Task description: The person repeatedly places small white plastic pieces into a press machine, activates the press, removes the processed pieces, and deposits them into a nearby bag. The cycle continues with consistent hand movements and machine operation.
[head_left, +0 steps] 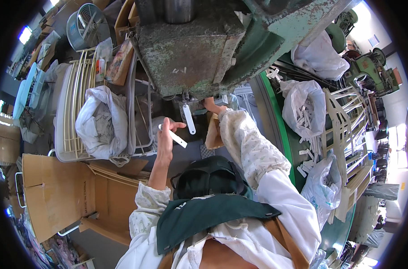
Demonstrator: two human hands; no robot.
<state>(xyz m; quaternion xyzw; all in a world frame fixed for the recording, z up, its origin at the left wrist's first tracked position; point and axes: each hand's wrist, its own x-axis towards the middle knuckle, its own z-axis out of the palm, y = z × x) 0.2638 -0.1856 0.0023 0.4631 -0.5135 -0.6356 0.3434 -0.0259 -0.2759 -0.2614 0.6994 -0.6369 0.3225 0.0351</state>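
A white flat strip with a rounded end and a small hole (188, 121) sticks out from under the head of a worn green press (186, 58). Beside it, my left hand (166, 134) grips a similar white strip (179, 141), which slants out of the palm; the thumb and index finger reach toward the strip at the press. My right hand (211, 106) is on the other side, close under the press head and next to the strip's far end. Its fingers are partly hidden there, so I cannot make out what it touches. A patterned sleeve covers that forearm.
At left, a white sack of parts (103, 123) sits by a rack of pale bars (78, 94). An open cardboard box (56, 197) stands below it. On the right, a green-edged table (280, 121) bears a bag of white strips (305, 107), loose strips and pale frames (347, 139).
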